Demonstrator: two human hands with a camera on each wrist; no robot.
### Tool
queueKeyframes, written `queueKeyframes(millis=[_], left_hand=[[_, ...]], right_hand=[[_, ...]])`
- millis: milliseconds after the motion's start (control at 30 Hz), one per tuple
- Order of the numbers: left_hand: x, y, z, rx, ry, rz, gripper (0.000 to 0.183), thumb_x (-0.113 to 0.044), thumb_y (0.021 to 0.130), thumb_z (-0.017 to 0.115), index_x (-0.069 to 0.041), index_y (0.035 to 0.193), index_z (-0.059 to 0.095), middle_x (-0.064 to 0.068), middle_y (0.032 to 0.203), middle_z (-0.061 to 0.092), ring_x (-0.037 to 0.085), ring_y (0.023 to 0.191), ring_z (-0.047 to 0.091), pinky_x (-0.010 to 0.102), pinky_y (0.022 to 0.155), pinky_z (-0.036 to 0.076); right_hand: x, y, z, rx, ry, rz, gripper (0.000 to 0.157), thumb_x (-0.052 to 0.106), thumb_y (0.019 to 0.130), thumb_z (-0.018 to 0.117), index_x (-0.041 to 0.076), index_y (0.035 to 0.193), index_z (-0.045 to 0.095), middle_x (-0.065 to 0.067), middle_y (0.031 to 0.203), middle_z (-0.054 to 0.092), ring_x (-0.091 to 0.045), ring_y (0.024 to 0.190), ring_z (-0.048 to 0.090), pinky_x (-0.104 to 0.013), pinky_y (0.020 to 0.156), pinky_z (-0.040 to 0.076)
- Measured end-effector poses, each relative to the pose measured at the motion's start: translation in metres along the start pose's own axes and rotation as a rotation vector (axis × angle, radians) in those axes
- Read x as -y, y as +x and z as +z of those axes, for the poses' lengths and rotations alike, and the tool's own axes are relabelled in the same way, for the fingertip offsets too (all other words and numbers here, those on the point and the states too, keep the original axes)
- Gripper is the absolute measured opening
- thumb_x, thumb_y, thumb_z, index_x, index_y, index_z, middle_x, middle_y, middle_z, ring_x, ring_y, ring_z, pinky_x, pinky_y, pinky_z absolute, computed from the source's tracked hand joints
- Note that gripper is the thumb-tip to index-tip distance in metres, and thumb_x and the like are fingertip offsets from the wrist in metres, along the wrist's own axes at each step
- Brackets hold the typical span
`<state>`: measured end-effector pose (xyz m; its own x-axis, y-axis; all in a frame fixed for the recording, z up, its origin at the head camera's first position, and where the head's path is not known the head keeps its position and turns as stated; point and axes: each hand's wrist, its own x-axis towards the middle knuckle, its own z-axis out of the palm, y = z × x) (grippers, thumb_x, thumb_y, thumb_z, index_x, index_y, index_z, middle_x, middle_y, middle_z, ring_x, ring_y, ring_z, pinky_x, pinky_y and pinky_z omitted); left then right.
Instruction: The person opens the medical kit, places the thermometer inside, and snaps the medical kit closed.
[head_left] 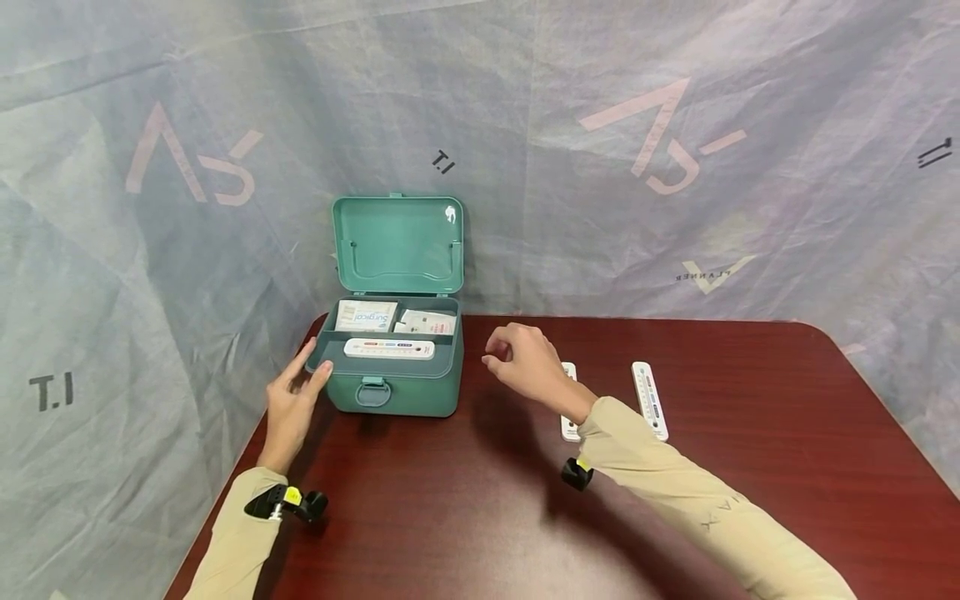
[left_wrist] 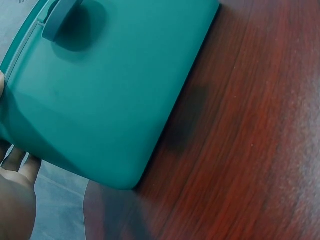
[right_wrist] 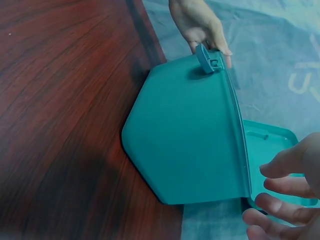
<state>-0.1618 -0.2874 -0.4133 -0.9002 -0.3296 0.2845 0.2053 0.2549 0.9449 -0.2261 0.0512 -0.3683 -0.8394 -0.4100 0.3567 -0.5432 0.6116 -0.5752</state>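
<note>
Left fingers hold a smooth, round-cornered box.

So the glossy red-brown table has an open green box standing right up by its far left corner, and across, short of the far edge, there's a white thermometer, with a second thermometer nearer the right edge
</note>
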Motion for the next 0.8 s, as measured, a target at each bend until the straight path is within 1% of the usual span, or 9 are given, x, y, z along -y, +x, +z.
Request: queueKeyframes(millis=[100, 200, 267, 400, 533, 600, 700, 800], left_hand=[[0.000, 0.000, 0.000, -0.003, -0.001, -0.005, 0.052, -0.014, 0.088, 0.069, -0.009, 0.137, 0.051, 0.010, 0.142, 0.046, 0.028, 0.123, 0.048, 0.020, 0.095, 0.039], [0.000, 0.000, 0.000, -0.004, 0.002, -0.007, 0.053, -0.014, 0.088, 0.069, -0.009, 0.137, 0.051, 0.010, 0.142, 0.046, 0.024, 0.126, 0.045, 0.024, 0.097, 0.039], [0.000, 0.000, 0.000, -0.003, -0.005, -0.007, 0.053, -0.014, 0.088, 0.069, -0.009, 0.137, 0.051, 0.011, 0.142, 0.046, 0.024, 0.127, 0.044, 0.022, 0.097, 0.038], [0.001, 0.000, 0.000, -0.005, -0.012, -0.007, 0.053, -0.015, 0.088, 0.069, -0.011, 0.137, 0.051, 0.012, 0.142, 0.046, 0.025, 0.124, 0.044, 0.015, 0.092, 0.039], [0.001, -0.001, 0.000, -0.009, -0.011, 0.001, 0.053, -0.017, 0.088, 0.069, -0.010, 0.137, 0.051, 0.012, 0.142, 0.046, 0.021, 0.124, 0.044, 0.016, 0.092, 0.039], [0.001, 0.000, 0.000, -0.014, -0.010, 0.003, 0.053, -0.017, 0.088, 0.070, -0.010, 0.137, 0.052, 0.012, 0.141, 0.046, 0.020, 0.119, 0.048, 0.015, 0.089, 0.040], [0.001, 0.000, 0.000, -0.022, -0.015, 0.000, 0.053, -0.015, 0.087, 0.070, -0.008, 0.136, 0.052, 0.011, 0.141, 0.047, 0.023, 0.114, 0.052, 0.012, 0.085, 0.041], [0.002, 0.001, 0.001, -0.020, -0.017, 0.001, 0.053, -0.014, 0.087, 0.070, -0.008, 0.136, 0.052, 0.011, 0.141, 0.047, 0.025, 0.117, 0.052, 0.011, 0.085, 0.041]], right_hand=[[-0.002, -0.004, -0.002, -0.005, 0.001, 0.004, 0.004, 0.014, 0.077, 0.072, 0.013, 0.079, 0.069, -0.003, 0.076, 0.061, -0.008, 0.061, 0.052, -0.031, 0.059, 0.044], [-0.003, -0.008, -0.003, -0.010, 0.005, 0.013, 0.005, 0.014, 0.077, 0.072, 0.012, 0.080, 0.069, -0.002, 0.077, 0.061, -0.009, 0.061, 0.052, -0.031, 0.060, 0.044], [-0.004, -0.010, -0.005, -0.014, 0.010, 0.021, 0.007, 0.015, 0.078, 0.072, 0.011, 0.082, 0.069, -0.002, 0.078, 0.061, -0.009, 0.062, 0.053, -0.031, 0.059, 0.044], [-0.005, -0.016, -0.006, -0.025, 0.017, 0.053, 0.010, 0.016, 0.078, 0.072, 0.009, 0.086, 0.070, -0.003, 0.079, 0.061, -0.010, 0.063, 0.052, -0.031, 0.058, 0.044], [-0.007, -0.020, -0.008, -0.029, 0.024, 0.086, 0.010, 0.016, 0.079, 0.072, 0.010, 0.086, 0.069, -0.002, 0.077, 0.059, -0.010, 0.064, 0.052, -0.031, 0.058, 0.044], [-0.008, -0.022, -0.009, -0.030, 0.029, 0.097, 0.010, 0.016, 0.079, 0.073, 0.011, 0.086, 0.069, -0.002, 0.078, 0.059, -0.010, 0.064, 0.052, -0.031, 0.059, 0.044], [-0.010, -0.025, -0.010, -0.034, 0.035, 0.107, 0.009, 0.017, 0.078, 0.073, 0.012, 0.085, 0.068, -0.004, 0.078, 0.060, -0.010, 0.065, 0.052, -0.031, 0.059, 0.044], [-0.012, -0.029, -0.012, -0.039, 0.032, 0.114, 0.010, 0.016, 0.078, 0.074, 0.013, 0.085, 0.068, -0.004, 0.078, 0.060, -0.012, 0.066, 0.053, -0.031, 0.059, 0.044]])
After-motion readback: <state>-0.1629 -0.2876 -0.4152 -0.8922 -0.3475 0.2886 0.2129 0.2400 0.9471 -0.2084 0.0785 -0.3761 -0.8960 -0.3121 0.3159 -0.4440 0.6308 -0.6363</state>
